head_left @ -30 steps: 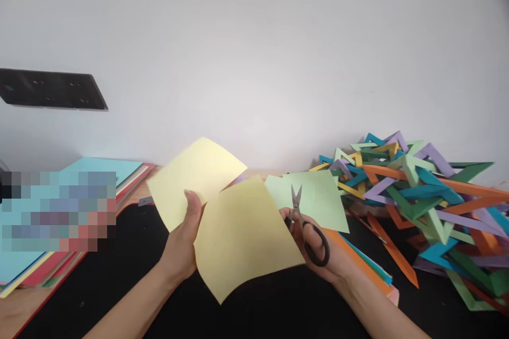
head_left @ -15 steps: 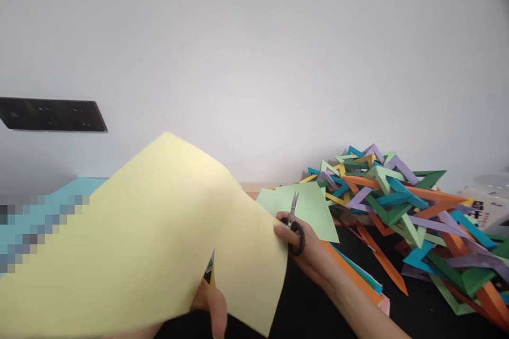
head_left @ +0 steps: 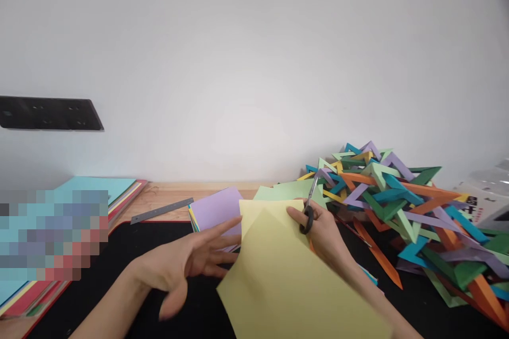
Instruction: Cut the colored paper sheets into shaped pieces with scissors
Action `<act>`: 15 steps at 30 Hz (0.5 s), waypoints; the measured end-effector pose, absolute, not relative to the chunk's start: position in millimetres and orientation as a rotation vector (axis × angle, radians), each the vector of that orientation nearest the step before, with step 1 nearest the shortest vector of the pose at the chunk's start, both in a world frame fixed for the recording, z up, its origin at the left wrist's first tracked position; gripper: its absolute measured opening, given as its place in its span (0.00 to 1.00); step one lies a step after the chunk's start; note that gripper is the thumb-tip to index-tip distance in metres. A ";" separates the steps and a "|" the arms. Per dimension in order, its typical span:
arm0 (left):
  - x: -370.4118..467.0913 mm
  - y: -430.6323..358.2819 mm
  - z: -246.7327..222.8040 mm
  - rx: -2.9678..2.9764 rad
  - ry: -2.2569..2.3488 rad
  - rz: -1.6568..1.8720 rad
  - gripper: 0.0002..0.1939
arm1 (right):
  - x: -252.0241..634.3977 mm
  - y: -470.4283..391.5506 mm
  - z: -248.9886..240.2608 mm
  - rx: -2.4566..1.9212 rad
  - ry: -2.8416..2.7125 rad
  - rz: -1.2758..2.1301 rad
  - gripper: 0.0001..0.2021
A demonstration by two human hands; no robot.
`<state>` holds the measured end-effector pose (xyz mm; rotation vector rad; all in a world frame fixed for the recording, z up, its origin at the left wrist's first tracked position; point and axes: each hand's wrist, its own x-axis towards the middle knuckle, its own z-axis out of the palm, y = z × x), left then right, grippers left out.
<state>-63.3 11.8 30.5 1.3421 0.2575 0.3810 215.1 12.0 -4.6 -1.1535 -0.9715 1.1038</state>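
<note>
A large sheet of pale yellow paper hangs in front of me, with its lower part running out of the bottom of the view. My right hand pinches its upper right edge and also carries scissors with black handles, blades pointing up. To the left of the sheet is my left hand, fingers spread and thumb apart. Its fingertips are close to the sheet's left edge; whether they touch it I cannot tell. Behind the sheet lie purple paper and light green paper, both partly hidden.
A steel ruler rests across the wooden desk and black mat. At left is a stack of coloured paper. Folded paper strips are heaped at right, near a loose orange strip. A socket panel is on the wall.
The yellow sheet has swung from the left to the right and turned. My left hand has let go of it and spread its fingers. The ruler and purple paper have come into view.
</note>
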 end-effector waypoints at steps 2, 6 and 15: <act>-62.9 15.3 25.9 1.324 0.417 0.473 0.45 | 216.7 11.3 -4.5 -1.207 -0.959 1.053 0.25; -53.5 13.5 14.7 1.153 0.613 0.565 0.31 | 217.1 8.8 -1.9 -1.307 -0.982 0.970 0.26; -40.6 6.1 21.0 1.220 0.667 0.708 0.27 | 211.4 -2.0 24.9 -1.434 -1.142 0.735 0.20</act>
